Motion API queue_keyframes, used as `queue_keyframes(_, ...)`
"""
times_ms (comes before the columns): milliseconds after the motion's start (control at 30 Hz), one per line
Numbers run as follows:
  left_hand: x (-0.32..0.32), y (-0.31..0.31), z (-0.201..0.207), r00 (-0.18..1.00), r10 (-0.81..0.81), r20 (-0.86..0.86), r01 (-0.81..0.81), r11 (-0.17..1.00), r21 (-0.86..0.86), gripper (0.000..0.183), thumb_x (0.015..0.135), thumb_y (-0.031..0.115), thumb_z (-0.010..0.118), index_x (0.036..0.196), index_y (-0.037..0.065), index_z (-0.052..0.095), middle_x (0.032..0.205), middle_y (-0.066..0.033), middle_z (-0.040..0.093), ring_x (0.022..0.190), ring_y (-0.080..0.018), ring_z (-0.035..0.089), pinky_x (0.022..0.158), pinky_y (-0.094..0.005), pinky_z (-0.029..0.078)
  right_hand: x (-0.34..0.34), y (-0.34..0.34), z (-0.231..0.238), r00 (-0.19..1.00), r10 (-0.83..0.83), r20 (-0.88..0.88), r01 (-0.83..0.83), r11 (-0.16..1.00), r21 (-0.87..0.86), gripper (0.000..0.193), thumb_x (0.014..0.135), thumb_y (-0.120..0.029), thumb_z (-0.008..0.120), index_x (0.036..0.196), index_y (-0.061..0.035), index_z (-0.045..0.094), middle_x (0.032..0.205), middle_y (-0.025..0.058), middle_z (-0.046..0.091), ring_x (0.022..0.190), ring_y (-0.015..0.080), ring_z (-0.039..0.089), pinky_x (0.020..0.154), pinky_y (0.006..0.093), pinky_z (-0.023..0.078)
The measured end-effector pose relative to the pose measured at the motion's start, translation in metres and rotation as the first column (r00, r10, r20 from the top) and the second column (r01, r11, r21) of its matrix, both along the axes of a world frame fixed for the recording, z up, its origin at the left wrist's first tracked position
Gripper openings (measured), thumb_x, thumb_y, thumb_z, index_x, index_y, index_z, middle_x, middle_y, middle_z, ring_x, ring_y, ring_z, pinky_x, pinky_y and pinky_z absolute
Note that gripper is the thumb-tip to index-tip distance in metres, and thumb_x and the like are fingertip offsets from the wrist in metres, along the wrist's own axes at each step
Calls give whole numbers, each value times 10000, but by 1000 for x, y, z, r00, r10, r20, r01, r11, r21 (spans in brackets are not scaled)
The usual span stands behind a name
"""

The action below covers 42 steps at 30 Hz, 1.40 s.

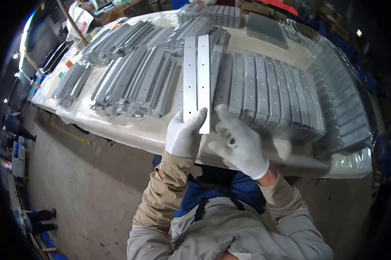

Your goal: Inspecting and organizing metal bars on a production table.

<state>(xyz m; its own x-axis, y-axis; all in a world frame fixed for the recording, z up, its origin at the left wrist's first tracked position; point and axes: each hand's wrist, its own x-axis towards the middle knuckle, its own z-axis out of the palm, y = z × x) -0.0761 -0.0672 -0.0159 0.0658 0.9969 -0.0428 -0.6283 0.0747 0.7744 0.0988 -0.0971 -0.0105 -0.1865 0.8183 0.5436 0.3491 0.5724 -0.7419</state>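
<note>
Two long flat metal strips (203, 73) with small holes stand side by side, pointing away from me. My left hand (182, 132), in a white glove, grips them near their lower ends, its thumb lying across the strips. Just right of the strips is my right hand (243, 143), also gloved, apart from them, with its fingers spread and slightly smeared by motion. Beyond my right hand sits a neat stack of grey metal profiles (273, 86) with holes. Left of the strips lies a looser pile of similar metal strips (134, 80).
The table (113, 130) has a pale, shiny cover and a curved near edge. More strip piles (117, 41) lie at the far left. Plastic-wrapped profiles (338, 95) stand at the right, and a flat grey plate (266, 30) lies at the back. Another person (39, 221) shows at the lower left.
</note>
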Motion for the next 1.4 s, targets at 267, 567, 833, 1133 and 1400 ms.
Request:
queue_keyframes(267, 10, -5, -5, 990, -127, -69, 119, 987, -109, 304, 996, 147, 706, 1242, -14, 629, 1065, -42, 687, 905, -99, 641, 801, -255, 518, 3, 2, -13, 973, -153, 171, 122, 977, 177, 526, 859, -252, 828, 1322, -99, 633, 954, 87, 682, 808, 267, 695, 676, 364, 570)
queue_keyframes(567, 28, -9, -4, 970, -184, -161, 174, 982, -74, 287, 1034, 220, 662, 1201, -13, 652, 1004, -22, 679, 874, -62, 604, 755, -216, 482, -2, -12, -15, 955, -294, -40, 286, 948, -142, 605, 860, -167, 835, 1377, -14, 559, 1023, 97, 680, 809, 148, 677, 650, 297, 543)
queue_keyframes(833, 14, -14, 6, 836, -255, -486, 246, 966, -83, 340, 1051, 181, 605, 1280, -70, 602, 1023, -72, 700, 781, -105, 643, 713, -262, 529, 18, -14, -3, 759, -364, -540, -36, 805, -593, 561, 862, -116, 798, 1360, 10, 571, 998, 97, 690, 769, 98, 637, 633, 262, 532)
queue_keyframes(1133, 12, -4, 13, -122, 604, -788, 210, 791, 574, 430, 966, 86, 599, 1388, 35, 537, 1020, -122, 668, 796, -274, 732, 615, -374, 596, 27, -6, 30, 615, -548, 567, 404, 836, 371, 247, 827, -83, 700, 1064, -35, 747, 1000, 95, 692, 762, 223, 654, 673, 332, 556)
queue_keyframes(1400, 35, -17, 20, -170, 535, -828, 326, 823, 465, 538, 853, 54, 693, 1375, 47, 564, 1332, -167, 584, 931, -352, 720, 717, -408, 617, 8, 1, 24, 626, -494, 603, 192, 848, 494, 268, 834, -119, 676, 1090, -44, 704, 938, 87, 623, 1019, 243, 662, 776, 368, 597)
